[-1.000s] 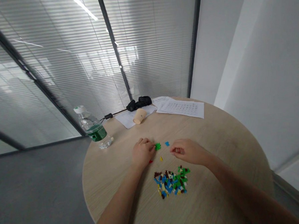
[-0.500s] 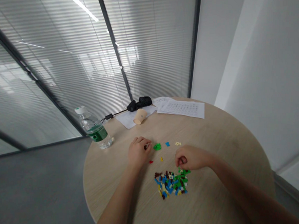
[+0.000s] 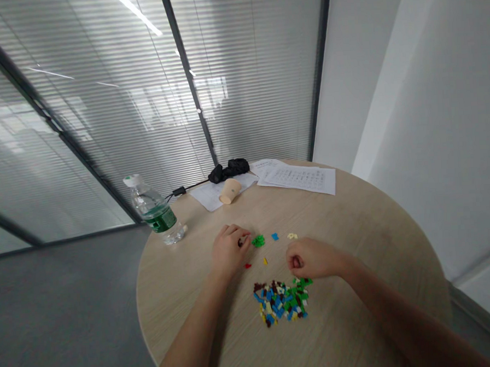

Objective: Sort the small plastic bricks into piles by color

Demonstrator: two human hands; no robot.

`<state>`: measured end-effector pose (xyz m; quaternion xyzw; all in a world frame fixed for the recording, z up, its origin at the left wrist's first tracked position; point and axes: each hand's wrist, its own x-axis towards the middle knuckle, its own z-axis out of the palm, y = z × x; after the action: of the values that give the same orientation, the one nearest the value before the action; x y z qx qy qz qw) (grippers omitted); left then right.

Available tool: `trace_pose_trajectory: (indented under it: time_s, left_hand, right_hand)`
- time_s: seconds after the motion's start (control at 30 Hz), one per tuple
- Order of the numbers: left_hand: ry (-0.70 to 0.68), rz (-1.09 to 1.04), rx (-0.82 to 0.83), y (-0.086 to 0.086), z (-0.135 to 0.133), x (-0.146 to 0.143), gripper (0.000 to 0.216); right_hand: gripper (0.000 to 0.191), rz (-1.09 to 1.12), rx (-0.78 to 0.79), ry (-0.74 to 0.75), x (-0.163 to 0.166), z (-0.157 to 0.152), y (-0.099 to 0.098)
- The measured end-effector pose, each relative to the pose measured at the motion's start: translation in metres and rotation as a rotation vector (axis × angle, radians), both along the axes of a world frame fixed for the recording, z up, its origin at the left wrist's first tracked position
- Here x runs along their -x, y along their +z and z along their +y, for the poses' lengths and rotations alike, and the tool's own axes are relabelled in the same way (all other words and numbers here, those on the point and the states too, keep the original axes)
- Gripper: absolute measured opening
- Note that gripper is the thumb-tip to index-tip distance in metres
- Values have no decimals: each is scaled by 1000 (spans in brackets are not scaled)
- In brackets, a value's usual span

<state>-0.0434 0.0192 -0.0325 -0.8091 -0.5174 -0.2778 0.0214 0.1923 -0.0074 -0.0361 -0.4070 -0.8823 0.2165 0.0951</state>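
Dozens of mini plastic bricks [image 3: 281, 302] lie heaped on a round light-wood table [image 3: 368, 270], near its front edge. The two hands are apart. The right hand [image 3: 310, 259] is curled shut just above the heap; whether it holds anything is hidden. The left hand [image 3: 230, 253] pinches a small dark brick [image 3: 240, 242] in its fingertips, just beside a green brick cluster [image 3: 258, 241]. A blue brick [image 3: 274, 236], cream bricks [image 3: 292, 236], a yellow brick [image 3: 265, 261] and a red brick [image 3: 247, 265] lie loose nearby. Farther back: an upright water bottle [image 3: 153, 213], a paper cup [image 3: 229, 191] on its side on a white sheet [image 3: 211, 199], printed sheets [image 3: 298, 180], and a black bundle [image 3: 228, 171].
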Motion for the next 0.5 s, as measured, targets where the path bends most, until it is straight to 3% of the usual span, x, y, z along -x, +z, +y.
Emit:
trace_pose_trajectory:
  time_s: [0.13,0.3,0.5]
  left_hand:
    - [-131,-16,-19,-1,-1,-2,14]
    - [-354,-60,-13,1,-10,-16,16]
    - [-462,-91,13,4,-23,-33,18]
  right_hand:
    - [9,51,-27,-53,2,0,3]
    - [10,371,21,-182,6,2,8]
    - [6,566,77,-260,11,1,8]
